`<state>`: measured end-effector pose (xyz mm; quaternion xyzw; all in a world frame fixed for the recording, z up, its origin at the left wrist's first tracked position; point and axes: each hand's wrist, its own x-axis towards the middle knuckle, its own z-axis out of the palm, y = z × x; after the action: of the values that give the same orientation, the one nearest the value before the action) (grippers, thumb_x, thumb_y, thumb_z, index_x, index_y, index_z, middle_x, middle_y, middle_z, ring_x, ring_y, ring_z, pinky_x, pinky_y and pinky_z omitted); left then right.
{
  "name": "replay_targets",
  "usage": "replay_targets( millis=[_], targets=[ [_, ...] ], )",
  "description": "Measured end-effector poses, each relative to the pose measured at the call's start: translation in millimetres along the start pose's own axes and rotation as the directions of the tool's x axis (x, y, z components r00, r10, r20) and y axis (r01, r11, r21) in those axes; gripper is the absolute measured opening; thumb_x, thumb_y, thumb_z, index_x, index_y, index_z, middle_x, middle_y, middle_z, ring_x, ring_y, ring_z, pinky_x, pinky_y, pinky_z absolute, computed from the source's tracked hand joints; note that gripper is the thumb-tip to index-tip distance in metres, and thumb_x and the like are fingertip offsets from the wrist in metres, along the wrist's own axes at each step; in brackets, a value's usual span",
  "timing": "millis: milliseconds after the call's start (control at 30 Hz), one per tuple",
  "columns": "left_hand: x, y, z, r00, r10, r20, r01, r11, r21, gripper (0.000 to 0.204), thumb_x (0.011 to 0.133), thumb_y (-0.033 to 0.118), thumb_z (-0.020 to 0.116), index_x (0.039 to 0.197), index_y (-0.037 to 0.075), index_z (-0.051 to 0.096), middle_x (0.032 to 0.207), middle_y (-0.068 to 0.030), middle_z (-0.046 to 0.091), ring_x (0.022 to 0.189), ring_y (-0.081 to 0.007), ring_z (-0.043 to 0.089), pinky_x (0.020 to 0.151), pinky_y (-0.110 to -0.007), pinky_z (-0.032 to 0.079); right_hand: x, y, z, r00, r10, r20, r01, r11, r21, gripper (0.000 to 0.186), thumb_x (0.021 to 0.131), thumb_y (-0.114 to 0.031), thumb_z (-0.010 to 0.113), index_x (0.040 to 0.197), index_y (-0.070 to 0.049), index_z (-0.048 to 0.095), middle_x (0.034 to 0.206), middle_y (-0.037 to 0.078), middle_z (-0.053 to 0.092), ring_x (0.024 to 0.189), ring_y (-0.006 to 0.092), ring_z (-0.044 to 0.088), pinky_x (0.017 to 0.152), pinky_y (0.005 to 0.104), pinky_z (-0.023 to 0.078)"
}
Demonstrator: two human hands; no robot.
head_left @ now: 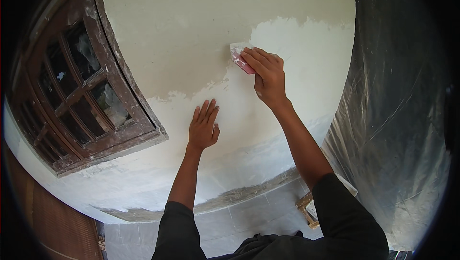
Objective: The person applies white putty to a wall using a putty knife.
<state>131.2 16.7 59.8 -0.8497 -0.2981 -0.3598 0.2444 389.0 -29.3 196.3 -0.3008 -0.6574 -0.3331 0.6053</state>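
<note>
My right hand [271, 75] is closed on a pink plastic putty scraper [241, 59] smeared with white filler. The scraper lies against the wall [191, 35], close to the border between the bare grey-beige surface and the white filler coat [302, 49]. Lower and to the left, my left hand [204, 125] has its fingers stretched out over the white-coated part; whether the palm touches the wall is hard to see. It holds nothing that shows.
A brown wooden window [86, 92] with several dark panes, spattered white, is set in the wall at left. Clear plastic sheeting [388, 116] hangs at right. Below are a grey tiled floor [244, 214], a small wooden stool-like piece [306, 207] and a brown woven panel [52, 217].
</note>
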Motion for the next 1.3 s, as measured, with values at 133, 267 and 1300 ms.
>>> replay_targets(
  millis=[133,267,1300],
  targets=[
    [-3,-8,16,0.987,0.109,-0.12,-0.077,0.968,0.24,0.053,0.086,0.03,0.056,0.134,0.008,0.062,0.157,-0.0096,0.047,0.151,-0.0271,0.035,0.125,-0.05,0.016,17,13,20,0.996,-0.066,-0.06,0.059,0.992,-0.108,0.051,0.081,0.012,0.061,0.125,-0.013,0.069,0.129,0.002,0.069,0.124,0.0244,0.062,0.102,0.0408,0.037],
    [-4,-8,15,0.986,0.114,-0.122,-0.087,0.975,0.206,0.052,0.086,0.029,0.056,0.134,0.009,0.062,0.157,-0.0094,0.048,0.151,-0.0274,0.035,0.125,-0.05,0.017,25,19,32,0.99,-0.105,-0.096,0.088,0.982,-0.164,0.054,0.081,0.012,0.062,0.128,-0.015,0.069,0.132,0.001,0.068,0.127,0.024,0.06,0.104,0.0412,0.036],
    [-5,-8,22,0.981,0.126,-0.148,-0.093,0.972,0.216,0.048,0.085,0.024,0.056,0.13,0.012,0.065,0.155,-0.0053,0.051,0.15,-0.0265,0.037,0.125,-0.05,0.016,3,28,49,0.997,-0.053,-0.053,0.035,0.955,-0.294,0.061,0.082,0.008,0.061,0.137,-0.02,0.063,0.142,0.0,0.062,0.136,0.0242,0.053,0.113,0.0474,0.029]
  ],
)
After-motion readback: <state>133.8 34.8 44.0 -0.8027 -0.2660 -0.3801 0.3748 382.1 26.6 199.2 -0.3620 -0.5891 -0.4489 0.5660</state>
